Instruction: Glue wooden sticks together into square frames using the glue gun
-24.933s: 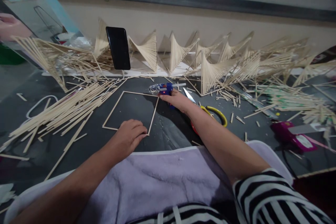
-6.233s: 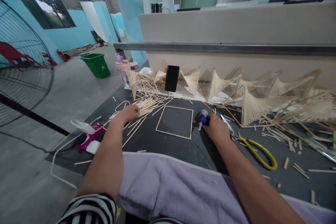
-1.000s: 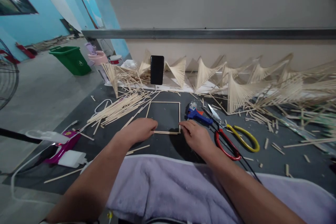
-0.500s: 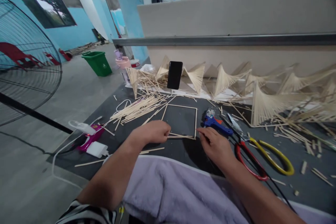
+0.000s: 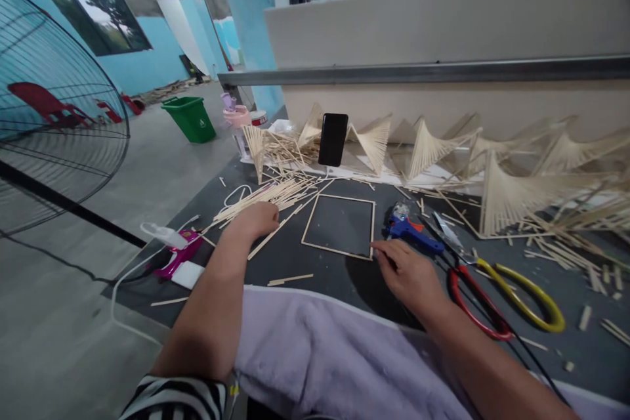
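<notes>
A square frame of thin sticks point(image 5: 337, 252) lies flat on the dark table point(image 5: 315, 302). My right hand point(image 5: 404, 269) is at its near right corner, thumb and forefinger closed at the wood; whether they grip the frame or only touch it is hard to see. My left hand point(image 5: 256, 220) is over the near end of the pile of loose sticks point(image 5: 290, 191), fingers curled, and what is between them is hidden. Right of the frame lies a blue glue gun point(image 5: 413, 235). Two short sticks point(image 5: 290, 279) rest in front of the frame.
Scissors with yellow handles point(image 5: 534, 295) and a red-handled tool point(image 5: 480, 315) lie at the right. A phone point(image 5: 333, 139) stands behind the frame, near fanned stick shapes point(image 5: 522, 200). A pink power strip point(image 5: 182, 252) with cables is at the left edge.
My left hand has moved left and away from the frame to the stick pile. The loose stick near the frame's front side is no longer there. My right hand stays at the corner.
</notes>
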The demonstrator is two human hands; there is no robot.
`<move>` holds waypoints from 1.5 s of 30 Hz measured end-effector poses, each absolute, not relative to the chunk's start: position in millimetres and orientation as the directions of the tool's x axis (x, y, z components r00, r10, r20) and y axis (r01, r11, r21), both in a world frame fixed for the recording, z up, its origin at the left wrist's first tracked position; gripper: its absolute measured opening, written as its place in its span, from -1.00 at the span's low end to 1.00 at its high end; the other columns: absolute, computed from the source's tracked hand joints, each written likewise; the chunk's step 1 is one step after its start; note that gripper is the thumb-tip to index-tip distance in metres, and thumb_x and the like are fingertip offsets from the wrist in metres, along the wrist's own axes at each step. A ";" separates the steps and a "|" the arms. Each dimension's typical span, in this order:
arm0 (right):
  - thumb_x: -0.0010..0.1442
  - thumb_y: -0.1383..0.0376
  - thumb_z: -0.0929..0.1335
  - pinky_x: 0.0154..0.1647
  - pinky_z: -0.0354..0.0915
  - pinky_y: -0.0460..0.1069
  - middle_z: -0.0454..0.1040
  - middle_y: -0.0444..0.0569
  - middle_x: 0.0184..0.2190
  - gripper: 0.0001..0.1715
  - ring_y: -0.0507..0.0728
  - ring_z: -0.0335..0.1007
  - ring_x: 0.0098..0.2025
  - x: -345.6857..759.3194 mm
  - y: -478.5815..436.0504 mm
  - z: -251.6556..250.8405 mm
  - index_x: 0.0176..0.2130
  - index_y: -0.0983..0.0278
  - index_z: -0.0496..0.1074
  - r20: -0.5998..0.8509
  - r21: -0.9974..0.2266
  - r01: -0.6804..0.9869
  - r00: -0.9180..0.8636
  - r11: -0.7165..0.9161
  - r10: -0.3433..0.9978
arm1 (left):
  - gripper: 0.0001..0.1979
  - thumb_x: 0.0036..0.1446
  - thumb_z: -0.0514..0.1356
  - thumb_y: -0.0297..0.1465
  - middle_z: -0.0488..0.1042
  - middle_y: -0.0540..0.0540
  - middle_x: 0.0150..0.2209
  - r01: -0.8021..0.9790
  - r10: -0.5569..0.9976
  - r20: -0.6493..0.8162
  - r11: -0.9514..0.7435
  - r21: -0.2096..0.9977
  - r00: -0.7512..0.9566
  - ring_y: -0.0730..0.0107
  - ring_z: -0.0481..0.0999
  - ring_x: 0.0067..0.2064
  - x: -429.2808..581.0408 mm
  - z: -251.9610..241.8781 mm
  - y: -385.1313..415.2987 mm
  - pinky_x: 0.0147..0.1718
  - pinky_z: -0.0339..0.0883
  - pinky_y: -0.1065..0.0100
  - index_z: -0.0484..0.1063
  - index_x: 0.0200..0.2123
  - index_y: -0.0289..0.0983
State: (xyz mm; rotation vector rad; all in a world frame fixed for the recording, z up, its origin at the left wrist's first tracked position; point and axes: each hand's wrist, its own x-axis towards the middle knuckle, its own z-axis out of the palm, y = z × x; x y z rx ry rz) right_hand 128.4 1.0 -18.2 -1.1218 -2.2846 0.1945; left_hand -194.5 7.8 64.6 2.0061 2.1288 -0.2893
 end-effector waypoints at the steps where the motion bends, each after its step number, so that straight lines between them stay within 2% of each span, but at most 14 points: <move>1: 0.25 0.31 0.18 -0.18 0.31 -0.04 0.48 -0.03 -0.23 -0.72 0.07 0.42 -0.22 128.9 0.9 -17.8 -0.15 0.25 0.42 0.437 -0.368 0.681 -0.474 0.633 0.764 | -0.80 -0.10 0.11 -0.40 0.53 -0.16 -0.30 0.999 0.963 -0.269 0.032 -0.002 -0.031 0.26 0.48 -0.27 -187.6 60.1 9.6 -0.35 0.26 0.35 0.48 -0.37 -0.26; 5: 0.25 0.33 0.18 -0.17 0.31 -0.04 0.48 -0.03 -0.23 -0.72 0.07 0.42 -0.22 129.8 0.0 -14.7 -0.15 0.26 0.42 0.445 -0.368 0.682 -0.467 0.632 0.764 | -0.75 -0.13 0.11 -0.43 0.53 -0.21 -0.29 1.000 0.968 -0.252 0.011 -0.018 -0.015 0.20 0.49 -0.25 -172.0 44.5 18.2 -0.34 0.26 0.33 0.47 -0.31 -0.28; 11: 0.24 0.35 0.18 -0.15 0.32 -0.04 0.49 -0.03 -0.23 -0.73 0.07 0.43 -0.23 130.2 -0.5 -13.3 -0.15 0.26 0.42 0.425 -0.370 0.689 -0.471 0.623 0.773 | -0.79 -0.09 0.10 -0.40 0.53 -0.25 -0.27 0.996 0.969 -0.230 0.073 -0.058 -0.085 0.16 0.49 -0.24 -184.6 38.2 28.6 -0.36 0.24 0.32 0.47 -0.36 -0.30; 15: 0.24 0.34 0.19 -0.16 0.33 -0.03 0.49 -0.03 -0.22 -0.73 0.08 0.43 -0.22 130.0 1.1 -15.8 -0.14 0.25 0.41 0.441 -0.386 0.679 -0.459 0.625 0.771 | -0.78 0.02 0.04 -0.38 0.52 -0.20 -0.26 0.995 0.991 -0.092 0.092 -0.028 -0.094 0.23 0.46 -0.21 -192.8 48.7 25.4 -0.32 0.22 0.34 0.45 -0.33 -0.27; 18: 0.26 0.33 0.17 -0.12 0.33 -0.02 0.47 0.00 -0.18 -0.71 0.08 0.41 -0.17 129.0 1.2 -14.1 -0.10 0.26 0.39 0.462 -0.413 0.655 -0.449 0.633 0.765 | -0.78 0.10 0.02 -0.35 0.51 -0.11 -0.30 0.985 0.994 0.024 -0.107 0.134 0.105 0.33 0.43 -0.27 -182.0 56.2 19.5 -0.32 0.21 0.39 0.45 -0.32 -0.25; 21: 0.28 0.30 0.16 -0.06 0.31 0.00 0.41 0.04 -0.07 -0.67 0.10 0.35 -0.06 127.8 -0.3 -9.0 -0.01 0.26 0.33 0.471 -0.431 0.634 -0.448 0.642 0.760 | -0.79 0.11 0.04 -0.34 0.50 -0.04 -0.31 0.865 0.914 0.024 -0.391 0.314 0.405 0.41 0.42 -0.29 -155.6 56.0 12.3 -0.31 0.22 0.44 0.46 -0.31 -0.24; 23: 0.29 0.27 0.17 -0.05 0.30 -0.01 0.39 0.05 -0.03 -0.64 0.10 0.33 -0.02 127.2 -1.4 -6.4 0.03 0.25 0.31 0.453 -0.428 0.623 -0.479 0.654 0.752 | -0.80 0.12 0.05 -0.36 0.50 -0.02 -0.32 0.778 0.851 0.026 -0.492 0.390 0.525 0.44 0.43 -0.28 -135.0 51.4 7.3 -0.28 0.22 0.46 0.47 -0.30 -0.24; 26: 0.29 0.28 0.17 -0.11 0.29 -0.07 0.44 0.01 -0.10 -0.68 0.06 0.38 -0.11 127.1 -1.6 -6.7 -0.03 0.22 0.38 0.384 -0.417 0.592 -0.573 0.690 0.724 | -0.80 0.15 0.05 -0.38 0.50 -0.02 -0.30 0.687 0.790 0.046 -0.559 0.464 0.611 0.46 0.43 -0.23 -110.2 42.1 1.9 -0.22 0.21 0.47 0.47 -0.28 -0.25; 29: 0.28 0.29 0.18 -0.22 0.26 -0.11 0.50 -0.04 -0.26 -0.71 0.03 0.42 -0.24 128.2 0.4 -9.1 -0.15 0.22 0.45 0.304 -0.397 0.588 -0.640 0.705 0.705 | -0.81 0.15 0.05 -0.39 0.50 -0.02 -0.30 0.666 0.780 0.033 -0.555 0.499 0.625 0.48 0.43 -0.24 -101.0 36.2 1.6 -0.23 0.21 0.49 0.47 -0.29 -0.26; 33: 0.26 0.27 0.20 -0.33 0.19 -0.12 0.53 -0.05 -0.31 -0.74 0.04 0.44 -0.29 134.3 5.1 -6.3 -0.22 0.21 0.47 0.162 -0.320 0.663 -0.665 0.676 0.729 | -0.80 0.12 0.06 -0.36 0.50 -0.01 -0.34 0.720 0.804 -0.066 -0.489 0.492 0.591 0.46 0.43 -0.27 -122.3 40.8 8.4 -0.25 0.21 0.48 0.48 -0.34 -0.25; 38: 0.24 0.22 0.21 -0.46 0.08 -0.09 0.53 -0.07 -0.44 -0.75 0.08 0.44 -0.39 145.5 10.6 2.5 -0.24 0.17 0.46 -0.028 -0.157 0.752 -0.651 0.640 0.758 | -0.78 0.02 0.09 -0.25 0.47 0.03 -0.45 0.884 0.899 -0.257 -0.233 0.406 0.355 0.42 0.40 -0.38 -177.4 54.5 18.2 -0.41 0.18 0.45 0.45 -0.41 -0.25; 42: 0.23 0.17 0.22 -0.47 0.06 -0.09 0.51 -0.06 -0.48 -0.74 0.09 0.41 -0.44 147.3 10.5 5.9 -0.26 0.17 0.45 -0.078 -0.072 0.762 -0.647 0.643 0.758 | -0.79 -0.05 0.12 -0.25 0.47 0.03 -0.44 0.895 0.881 -0.348 -0.163 0.415 0.321 0.42 0.40 -0.37 -189.6 52.2 20.1 -0.43 0.17 0.46 0.45 -0.41 -0.25; 45: 0.23 0.15 0.23 -0.44 0.09 -0.09 0.51 -0.04 -0.40 -0.73 0.08 0.41 -0.37 145.7 9.1 7.1 -0.29 0.19 0.46 -0.041 -0.088 0.749 -0.661 0.657 0.749 | -0.79 -0.06 0.13 -0.27 0.48 0.04 -0.43 0.888 0.864 -0.374 -0.162 0.431 0.338 0.42 0.41 -0.37 -180.1 46.8 19.4 -0.42 0.18 0.45 0.45 -0.39 -0.24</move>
